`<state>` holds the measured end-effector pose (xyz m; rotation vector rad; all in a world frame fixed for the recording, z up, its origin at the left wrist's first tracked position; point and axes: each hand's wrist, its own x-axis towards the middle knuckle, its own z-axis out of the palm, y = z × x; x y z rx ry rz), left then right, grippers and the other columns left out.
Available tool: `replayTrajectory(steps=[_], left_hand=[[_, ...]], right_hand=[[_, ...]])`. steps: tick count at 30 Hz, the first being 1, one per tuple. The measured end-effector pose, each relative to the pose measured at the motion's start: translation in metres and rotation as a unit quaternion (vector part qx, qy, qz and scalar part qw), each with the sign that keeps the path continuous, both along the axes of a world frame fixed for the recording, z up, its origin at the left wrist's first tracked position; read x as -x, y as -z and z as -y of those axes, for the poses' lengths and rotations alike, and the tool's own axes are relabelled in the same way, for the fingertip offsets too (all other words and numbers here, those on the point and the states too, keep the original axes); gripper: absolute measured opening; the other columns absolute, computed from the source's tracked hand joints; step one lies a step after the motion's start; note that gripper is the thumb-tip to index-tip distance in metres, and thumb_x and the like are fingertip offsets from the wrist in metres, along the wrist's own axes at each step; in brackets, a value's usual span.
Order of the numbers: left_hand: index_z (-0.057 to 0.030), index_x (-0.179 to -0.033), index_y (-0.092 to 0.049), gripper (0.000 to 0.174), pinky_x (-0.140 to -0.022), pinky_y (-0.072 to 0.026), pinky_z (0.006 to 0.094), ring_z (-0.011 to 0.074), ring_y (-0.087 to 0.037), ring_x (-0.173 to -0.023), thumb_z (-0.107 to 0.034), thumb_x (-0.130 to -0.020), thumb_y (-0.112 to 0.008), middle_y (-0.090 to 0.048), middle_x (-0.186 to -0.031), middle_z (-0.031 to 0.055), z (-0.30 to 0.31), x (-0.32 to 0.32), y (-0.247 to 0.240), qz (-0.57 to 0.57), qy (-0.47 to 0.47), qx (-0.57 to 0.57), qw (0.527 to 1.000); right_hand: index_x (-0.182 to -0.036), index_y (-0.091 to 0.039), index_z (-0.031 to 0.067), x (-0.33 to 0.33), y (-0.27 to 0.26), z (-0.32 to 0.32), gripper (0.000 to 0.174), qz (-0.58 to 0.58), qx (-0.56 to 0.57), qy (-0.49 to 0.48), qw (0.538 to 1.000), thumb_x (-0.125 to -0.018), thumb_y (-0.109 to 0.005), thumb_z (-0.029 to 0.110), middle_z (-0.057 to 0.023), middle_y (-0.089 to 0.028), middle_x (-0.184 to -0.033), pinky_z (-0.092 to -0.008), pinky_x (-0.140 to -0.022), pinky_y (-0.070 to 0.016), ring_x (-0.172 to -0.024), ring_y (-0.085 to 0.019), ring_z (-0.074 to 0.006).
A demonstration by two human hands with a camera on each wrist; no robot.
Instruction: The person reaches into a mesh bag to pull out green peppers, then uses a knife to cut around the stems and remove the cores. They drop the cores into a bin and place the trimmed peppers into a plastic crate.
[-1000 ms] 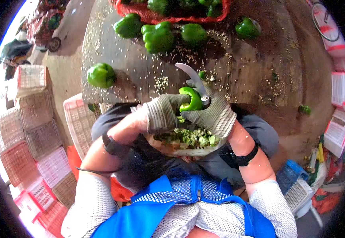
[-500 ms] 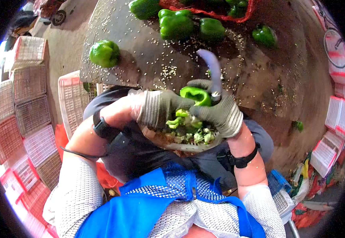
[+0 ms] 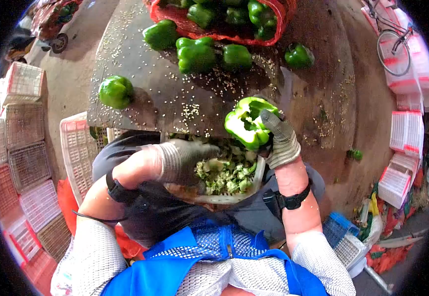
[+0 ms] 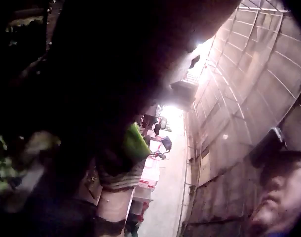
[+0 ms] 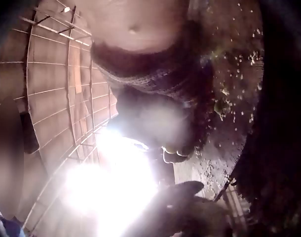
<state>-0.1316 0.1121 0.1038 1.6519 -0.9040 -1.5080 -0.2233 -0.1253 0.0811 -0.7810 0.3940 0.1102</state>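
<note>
In the head view my gloved right hand (image 3: pixel 282 140) grips a green bell pepper (image 3: pixel 235 124), its cut, hollow side facing up, above the near table edge. A curved knife (image 3: pixel 286 88) shows as a pale blurred blade beyond that hand; its handle is hidden. My gloved left hand (image 3: pixel 182 157), blurred, is low over a crate (image 3: pixel 259 178) of pepper scraps (image 3: pixel 232 178) between the knees. Its fingers stretch toward the scraps, thumb apart. The left wrist view is mostly dark, with green of the pepper (image 4: pixel 136 143) near the right forearm.
Whole bell peppers (image 3: pixel 195 55) and a red mesh sack (image 3: pixel 283 19) of peppers lie across the wooden table (image 3: pixel 175 106), with seeds scattered about. One pepper (image 3: pixel 116 92) sits near its left edge. Stacked plastic crates (image 3: pixel 29 167) line the left; a bicycle (image 3: pixel 394 52) stands far right.
My hands have parted. The left, which pinched a piece of pepper core, has moved down over the crate; the right has turned the pepper's opening upward, and the knife has swung right.
</note>
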Motion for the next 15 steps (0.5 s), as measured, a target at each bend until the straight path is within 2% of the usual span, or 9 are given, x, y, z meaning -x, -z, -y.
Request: replayTrajectory(steps=[1, 3, 5, 6, 8, 10, 12, 14, 15], left_hand=[[-0.0061, -0.130, -0.052, 0.064, -0.089, -0.0524, 0.0417, 0.0320, -0.062, -0.109, -0.031, -0.078, -0.079, -0.059, -0.125, 0.0176, -0.003, 0.000, 0.002, 0.174, 0.048, 0.048, 0.982], [-0.0082, -0.132, -0.051, 0.068, -0.096, -0.0497, 0.0378, 0.0334, -0.059, -0.114, -0.011, -0.069, -0.077, -0.055, -0.131, 0.0167, -0.006, 0.005, -0.010, 0.300, -0.148, 0.099, 0.937], [-0.0121, -0.129, -0.053, 0.055, -0.101, -0.0468, 0.0434, 0.0369, -0.050, -0.124, -0.016, -0.075, -0.066, -0.050, -0.137, 0.0167, 0.002, 0.011, -0.004, 0.495, -0.119, 0.209, 0.835], [-0.0138, -0.126, -0.054, 0.047, -0.103, -0.0452, 0.0459, 0.0382, -0.046, -0.128, -0.017, -0.080, -0.059, -0.050, -0.137, 0.0162, 0.006, 0.015, 0.007, 0.589, -0.097, 0.250, 0.763], [-0.0099, -0.122, -0.055, 0.041, -0.104, -0.0453, 0.0469, 0.0380, -0.049, -0.126, -0.015, -0.081, -0.057, -0.054, -0.131, 0.0137, 0.017, 0.025, 0.009, 0.582, -0.088, 0.314, 0.745], [-0.0094, -0.118, -0.057, 0.039, -0.104, -0.0454, 0.0463, 0.0355, -0.050, -0.126, -0.016, -0.080, -0.059, -0.058, -0.123, 0.0105, 0.007, 0.028, 0.005, 0.582, -0.106, 0.310, 0.745], [-0.0102, -0.115, -0.059, 0.036, -0.103, -0.0458, 0.0461, 0.0349, -0.051, -0.126, -0.017, -0.079, -0.061, -0.062, -0.117, 0.0089, -0.013, 0.034, -0.003, 0.603, -0.118, 0.284, 0.736], [-0.0099, -0.110, -0.062, 0.028, -0.102, -0.0467, 0.0425, 0.0340, -0.055, -0.122, -0.014, -0.082, -0.062, -0.066, -0.110, 0.0072, -0.052, 0.047, -0.028, 0.602, -0.189, 0.263, 0.730], [-0.0089, -0.112, -0.062, 0.026, -0.099, -0.0491, 0.0345, 0.0277, -0.059, -0.118, -0.008, -0.087, -0.059, -0.067, -0.112, 0.0047, -0.075, 0.055, -0.040, 0.575, -0.274, 0.254, 0.728]], right_hand=[[-0.121, -0.060, 0.0011, 0.002, 0.014, 0.003, 0.047, 0.013, 0.019, 0.010, 1.000, -0.083, -0.075, 0.025, -0.0097, -0.068, -0.110, -0.0351, -0.089, -0.0553, -0.097, -0.067, -0.0210], [-0.123, -0.059, 0.0012, 0.009, -0.002, -0.007, 0.050, -0.007, 0.032, 0.004, 0.999, -0.084, -0.074, 0.028, -0.0087, -0.067, -0.112, -0.0341, -0.089, -0.0553, -0.097, -0.067, -0.0202], [-0.128, -0.055, 0.0016, 0.010, 0.002, -0.018, 0.061, 0.015, 0.027, -0.038, 0.999, -0.084, -0.073, 0.039, -0.0099, -0.065, -0.115, -0.0331, -0.088, -0.0556, -0.099, -0.066, -0.0193], [-0.130, -0.054, 0.0021, 0.008, 0.010, -0.018, 0.063, 0.014, -0.002, -0.071, 0.997, -0.084, -0.073, 0.040, -0.0097, -0.065, -0.116, -0.0329, -0.086, -0.0561, -0.098, -0.066, -0.0197], [-0.133, -0.052, 0.0029, 0.007, 0.019, -0.032, 0.065, 0.027, -0.012, -0.094, 0.995, -0.085, -0.072, 0.042, -0.0088, -0.063, -0.116, -0.0322, -0.082, -0.0568, -0.096, -0.065, -0.0201], [-0.135, -0.048, 0.0012, 0.012, 0.012, -0.044, 0.073, 0.056, -0.006, -0.081, 0.995, -0.085, -0.070, 0.049, -0.0077, -0.062, -0.116, -0.0299, -0.075, -0.0565, -0.094, -0.064, -0.0182], [-0.138, -0.042, -0.0020, 0.019, 0.007, -0.053, 0.082, 0.124, 0.082, -0.087, 0.985, -0.084, -0.070, 0.054, -0.0100, -0.065, -0.109, -0.0280, -0.061, -0.0526, -0.074, -0.061, -0.0114], [-0.136, -0.044, -0.0008, 0.028, -0.011, -0.055, 0.074, 0.125, 0.015, -0.102, 0.987, -0.087, -0.068, 0.049, -0.0194, -0.065, -0.112, -0.0281, -0.047, -0.0459, -0.051, -0.053, -0.0108], [-0.135, -0.045, -0.0001, 0.032, -0.020, -0.056, 0.070, 0.124, -0.019, -0.110, 0.986, -0.089, -0.067, 0.047, -0.0240, -0.066, -0.114, -0.0282, -0.040, -0.0425, -0.039, -0.048, -0.0105]])
